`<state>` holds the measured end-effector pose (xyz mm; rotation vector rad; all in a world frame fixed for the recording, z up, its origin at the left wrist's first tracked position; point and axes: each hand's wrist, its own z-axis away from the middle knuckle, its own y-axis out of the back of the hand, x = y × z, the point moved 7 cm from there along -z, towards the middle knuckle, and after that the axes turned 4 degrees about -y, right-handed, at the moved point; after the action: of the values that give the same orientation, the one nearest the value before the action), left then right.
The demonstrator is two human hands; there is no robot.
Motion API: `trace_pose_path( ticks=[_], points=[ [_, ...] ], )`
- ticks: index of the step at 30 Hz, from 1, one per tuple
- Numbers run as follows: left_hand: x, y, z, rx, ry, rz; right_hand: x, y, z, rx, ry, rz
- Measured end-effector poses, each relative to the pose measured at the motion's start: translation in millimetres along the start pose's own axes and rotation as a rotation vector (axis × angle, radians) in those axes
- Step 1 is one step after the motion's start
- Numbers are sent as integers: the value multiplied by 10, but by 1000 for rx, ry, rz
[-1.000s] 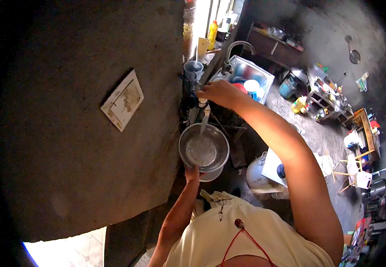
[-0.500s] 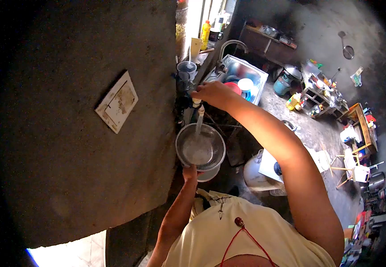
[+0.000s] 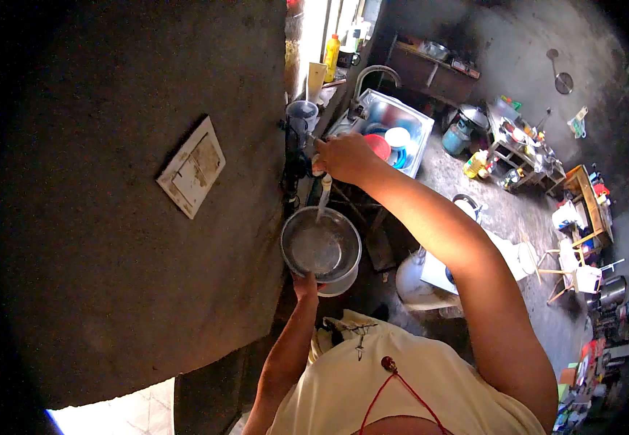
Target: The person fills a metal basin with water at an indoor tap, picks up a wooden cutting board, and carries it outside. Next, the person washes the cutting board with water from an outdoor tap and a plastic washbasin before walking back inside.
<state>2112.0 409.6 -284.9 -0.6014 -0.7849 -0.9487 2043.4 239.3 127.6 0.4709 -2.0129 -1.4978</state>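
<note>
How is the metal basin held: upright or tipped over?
Upright: the metal basin shows its open mouth and inner bottom to the camera, left hand at its rim.

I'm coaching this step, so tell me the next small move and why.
Probably hold the metal basin steady with the left hand: water appears to be streaming into it from the white spout, and the right hand is at the spout's upper end.

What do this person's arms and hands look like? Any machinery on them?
No machinery shows. The left hand and right hand are ungloved, and both forearms are sleeveless, with no watch or bracelet visible. Also worn are a cream top and a red neck cord with a dark bead.
</note>
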Motion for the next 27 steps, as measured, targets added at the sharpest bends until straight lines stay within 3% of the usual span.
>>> trace_pose_path(
  ticks=[6,8,10,17,19,23,25,27],
  points=[
    [-207,97,-241,10,-147,31,29,-46,-17,21,-84,-70],
    [354,11,322,-7,-5,99,35,-77,-18,8,-96,-92],
    [333,-24,325,-15,-18,99,41,-29,-3,102,-112,-147],
    [523,-35,547,-54,-52,163,-67,145,56,93,-114,-119],
    [412,-18,451,-56,-29,179,-98,181,71,-18,-218,-82],
    [389,9,426,-62,-30,116,-334,37,27,-10,-224,-126],
    [588,-7,618,-84,-44,131,-353,64,37,76,-463,-32],
    [704,-13,736,-93,-58,156,-416,84,28,56,-414,-104]
  ],
)
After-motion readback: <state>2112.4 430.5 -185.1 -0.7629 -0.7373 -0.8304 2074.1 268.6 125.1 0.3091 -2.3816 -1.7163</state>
